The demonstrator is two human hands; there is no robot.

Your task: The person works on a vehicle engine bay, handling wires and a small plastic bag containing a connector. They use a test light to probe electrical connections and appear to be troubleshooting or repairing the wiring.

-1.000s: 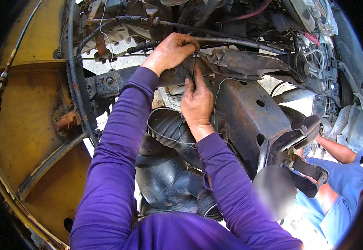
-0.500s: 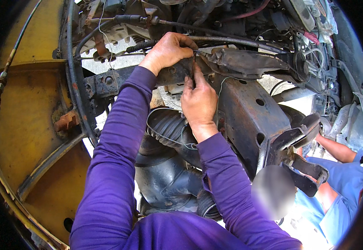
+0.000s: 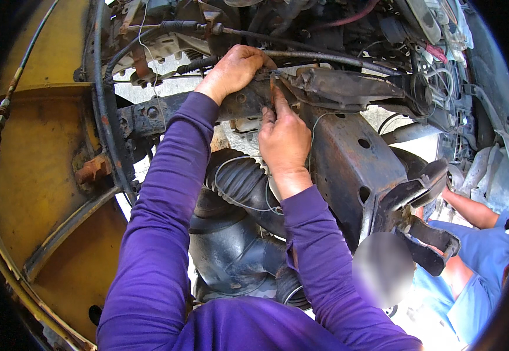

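Note:
My left hand (image 3: 237, 71) rests over the dark metal crossbeam (image 3: 175, 109), fingers curled at the end of a black-wrapped bundle (image 3: 348, 86); the fingertips are hidden. Just below it, my right hand (image 3: 285, 137) reaches up with the index finger straight against the beam beside that end. Its thumb is bent and the other fingers curl out of sight, so what they hold cannot be made out. A thin pale wire (image 3: 225, 196) loops below my right hand, over a ribbed black hose (image 3: 248, 175). Another stretch of thin wire shows right of that hand.
A rusty steel frame member (image 3: 348, 158) with round holes stands to the right. A yellow panel (image 3: 50, 175) fills the left side. Black cables (image 3: 324, 55) cross above my hands. At the lower right is another person in blue clothing (image 3: 471, 251), with an arm showing.
My right hand has shifted slightly right, and the wire loop has moved right too. My left thumb, visible against the fingers before, is now tucked away at the bundle's end.

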